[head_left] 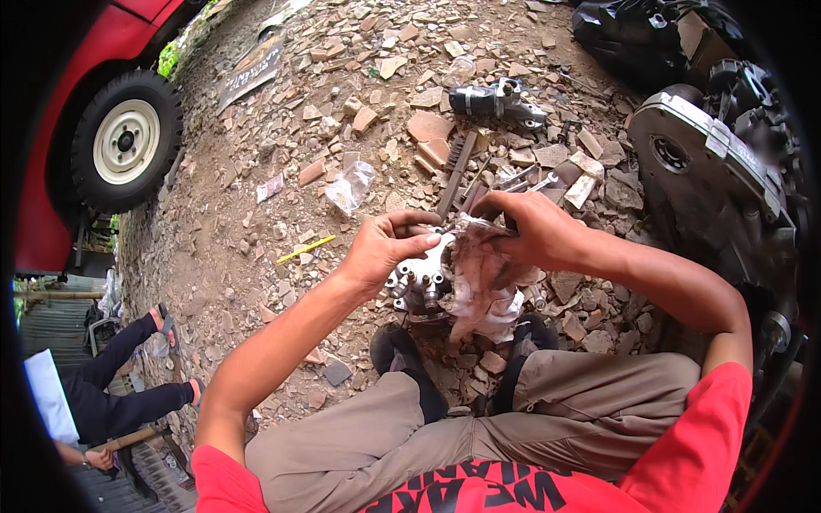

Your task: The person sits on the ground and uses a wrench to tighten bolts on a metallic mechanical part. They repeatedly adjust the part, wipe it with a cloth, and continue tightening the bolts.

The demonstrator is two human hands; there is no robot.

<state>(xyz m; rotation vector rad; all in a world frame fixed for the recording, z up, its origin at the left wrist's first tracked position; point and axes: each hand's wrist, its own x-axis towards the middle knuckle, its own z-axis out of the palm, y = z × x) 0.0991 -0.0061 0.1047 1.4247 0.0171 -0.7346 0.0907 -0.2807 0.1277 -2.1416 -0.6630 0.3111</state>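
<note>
Between my feet stands a silvery metal engine part [421, 272] with several round stubs on its near side. My left hand [383, 248] is at its upper left edge, fingers curled and thumb against it; the fingertips' exact hold is partly hidden. A crumpled, stained white rag [487, 295] hangs from my right hand [534, 229], which is closed on it. The rag lies against the part's right side and covers some of it. Just beyond my hands lie a wire brush [459, 167] and some wrenches [540, 181].
Broken tile and stones cover the ground. A dark metal cylinder unit [498, 104] lies farther off. Large engine casing [705, 154] stands at right, below a black bag [624, 43]. At left are a yellow stick [306, 249], a vehicle wheel [126, 141] and another person [111, 385].
</note>
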